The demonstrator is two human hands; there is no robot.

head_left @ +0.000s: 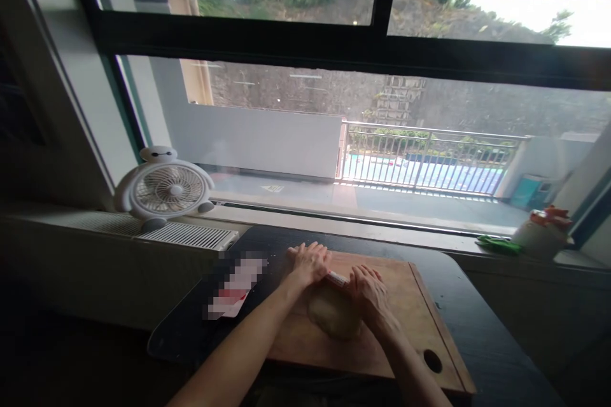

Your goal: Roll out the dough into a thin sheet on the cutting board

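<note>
On a wooden cutting board (pixel 405 324) lies a rounded, flattened piece of dough (pixel 334 315). A rolling pin (pixel 338 278) with a printed label crosses the dough's far edge. My left hand (pixel 310 262) is closed over the pin's left part, and its end pokes out past the fingers. Over the right part my right hand (pixel 370 289) is curled, palm down, hiding that end. Both forearms reach in from the bottom of the head view, one on each side of the dough.
The board rests on a dark table (pixel 453 286) below a large window. A pale, blurred-out item (pixel 238 286) lies left of the board. A white fan (pixel 174 191) stands on the radiator cover (pixel 191 235). On the sill are a green cloth (pixel 499 245) and a white container (pixel 541 235).
</note>
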